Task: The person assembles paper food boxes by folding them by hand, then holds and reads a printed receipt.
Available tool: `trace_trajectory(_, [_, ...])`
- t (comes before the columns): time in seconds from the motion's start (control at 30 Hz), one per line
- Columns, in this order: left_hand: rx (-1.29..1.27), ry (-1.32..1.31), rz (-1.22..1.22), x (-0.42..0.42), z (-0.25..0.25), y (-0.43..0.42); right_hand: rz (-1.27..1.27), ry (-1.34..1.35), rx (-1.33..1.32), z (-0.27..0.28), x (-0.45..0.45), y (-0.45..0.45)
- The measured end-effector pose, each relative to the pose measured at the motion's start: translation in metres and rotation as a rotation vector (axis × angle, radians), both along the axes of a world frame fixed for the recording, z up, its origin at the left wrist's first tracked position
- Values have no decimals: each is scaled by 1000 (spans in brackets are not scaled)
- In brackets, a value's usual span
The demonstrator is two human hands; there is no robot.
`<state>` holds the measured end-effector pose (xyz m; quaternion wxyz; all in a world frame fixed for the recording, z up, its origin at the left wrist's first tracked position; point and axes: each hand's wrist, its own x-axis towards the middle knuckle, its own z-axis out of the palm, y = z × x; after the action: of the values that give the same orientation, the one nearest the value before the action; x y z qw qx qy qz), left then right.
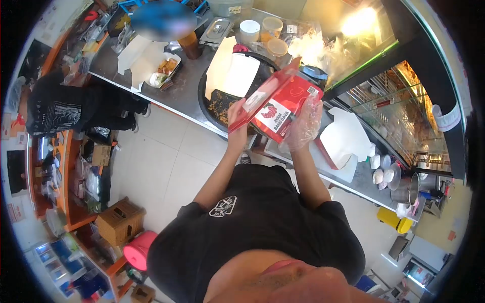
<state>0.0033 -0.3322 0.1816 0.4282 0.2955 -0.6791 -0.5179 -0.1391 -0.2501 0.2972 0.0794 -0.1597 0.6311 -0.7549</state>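
Observation:
My two hands hold a red takeaway box [299, 91] with a white printed label above the counter's front edge. My bare left hand [236, 118] is closed on the box's left flap, which stands tilted up. My right hand [307, 123], in a clear plastic glove, grips the box's right side. The inside of this box is hidden from me. Just behind it, an open white box [241, 76] stands on a round black tray [202, 93] with brown crumbs.
An open box of food [146, 63] stands at the counter's left, near a brown sauce bottle [190, 46]. Another open box [346, 136] lies at right, beside a glass display case [399, 101]. Tubs [272, 28] stand behind. A person in black [55, 106] is at far left.

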Motion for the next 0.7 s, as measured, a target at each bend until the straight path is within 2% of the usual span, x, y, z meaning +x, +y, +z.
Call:
trace_trajectory(0.03, [8, 26, 14, 1, -11, -2, -34, -40, 7, 0, 4, -1])
trace_trajectory(0.13, [481, 347, -107, 7, 6, 15, -4, -246, -283, -2, 0, -8])
trace_trajectory(0.23, [978, 725, -600, 13, -15, 18, 436, -606, -462, 23, 2, 2])
trace_trajectory(0.27, [1144, 859, -775, 17, -25, 15, 453, -601, -424, 25, 5, 2])
trace_trajectory(0.33, [979, 746, -556, 35, -67, 6, 482, -581, -355, 28, 10, 0])
trace_trajectory(0.37, [904, 672, -446, 44, -88, 0, 372, -482, -206, 31, 12, 3])
trace_trajectory(0.4, [1097, 833, -483, 58, -70, -6, 382, -387, -148, 19, 8, 7])
trace_trajectory(0.47, [1125, 922, -653, 74, -21, -19, 402, -198, -29, -18, -3, 19])
trace_trajectory(0.5, [1170, 946, -626, 86, -32, -26, 404, -274, -31, 1, 4, 23])
trace_trajectory(0.53, [1137, 908, -611, 96, -45, -28, 446, -247, -33, 8, 6, 26])
trace_trajectory(0.6, [1026, 766, -567, 103, -24, -29, 529, -201, -28, 12, 9, 34])
trace_trajectory(0.7, [942, 540, -514, 115, -5, -34, 476, 23, 174, 0, 10, 37])
